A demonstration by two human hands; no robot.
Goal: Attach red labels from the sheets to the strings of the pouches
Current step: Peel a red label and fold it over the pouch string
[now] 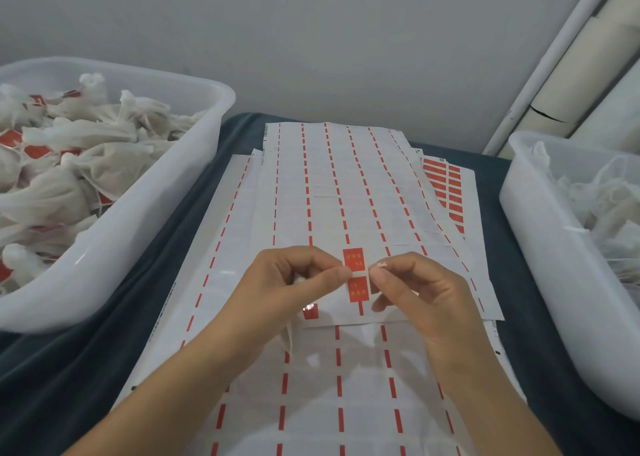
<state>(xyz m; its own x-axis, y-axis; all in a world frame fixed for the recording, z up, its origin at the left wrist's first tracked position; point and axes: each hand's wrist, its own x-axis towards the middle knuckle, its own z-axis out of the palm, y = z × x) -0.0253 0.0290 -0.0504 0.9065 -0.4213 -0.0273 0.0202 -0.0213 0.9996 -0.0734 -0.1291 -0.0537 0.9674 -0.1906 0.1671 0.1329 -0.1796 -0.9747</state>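
Both hands are over the label sheets, mid-bench. Left hand (294, 279) has fingers curled, thumb and forefinger pinched at the left edge of a red label (356, 274), with a bit of white pouch (290, 337) fabric bunched in the palm and trailing down below the wrist. Right hand (415, 289) also has fingers curled, thumb and forefinger pinching at the label's right edge; a small white bit shows at its fingertip. The string itself is too thin to make out between the fingertips.

The label is a tall red strip with gold print, upright between the two hands, held above the top sheet (346, 192). That sheet is mostly peeled, only red dashes left in columns. More used sheets overlap below and to the left. A sheet with labels left (446, 188) pokes out at right, under the stack. One small red piece (310, 311) sits on the sheet just under the left thumb.

Left bin (145, 213), white plastic, heaped with pouches carrying red labels. Right bin (540, 233), white plastic, holds pouches with no red showing. Bench has a dark blue cloth (104, 334).
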